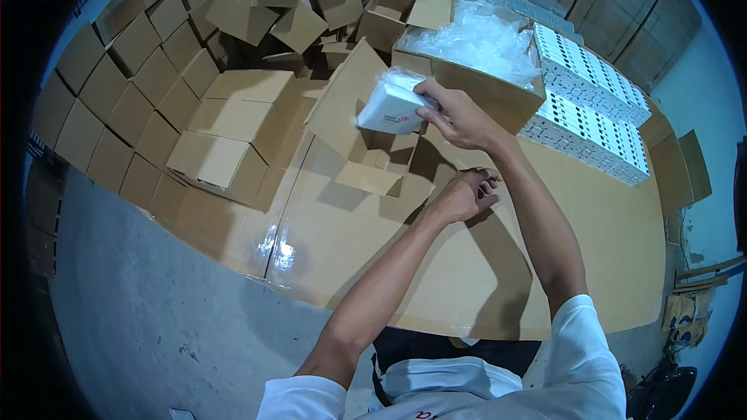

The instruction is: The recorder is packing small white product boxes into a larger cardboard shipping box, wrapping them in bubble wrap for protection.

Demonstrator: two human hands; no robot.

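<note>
Right hand (459, 118) raised above cardboard sheet (467, 264), grip closed on small white packet (391, 107), held over small open carton (372, 157) as if lined up for dropping in. Left hand (467, 196) curled loosely, empty, resting on sheet beside carton. Big box of clear bags (475, 47) within reach.

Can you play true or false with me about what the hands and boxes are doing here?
1. The right hand holds a small white box. True.
2. The left hand is holding scissors. False: it is curled on the cardboard sheet, and no scissors show.
3. The big carton has clear plastic bags in it. True.
4. The small open box under the white box is taped shut. False: its flaps stand open.
5. Rows of white boxes lie to the right of the carton. True.
6. The brown boxes on the left are painted red. False: they are plain brown cardboard.
</note>
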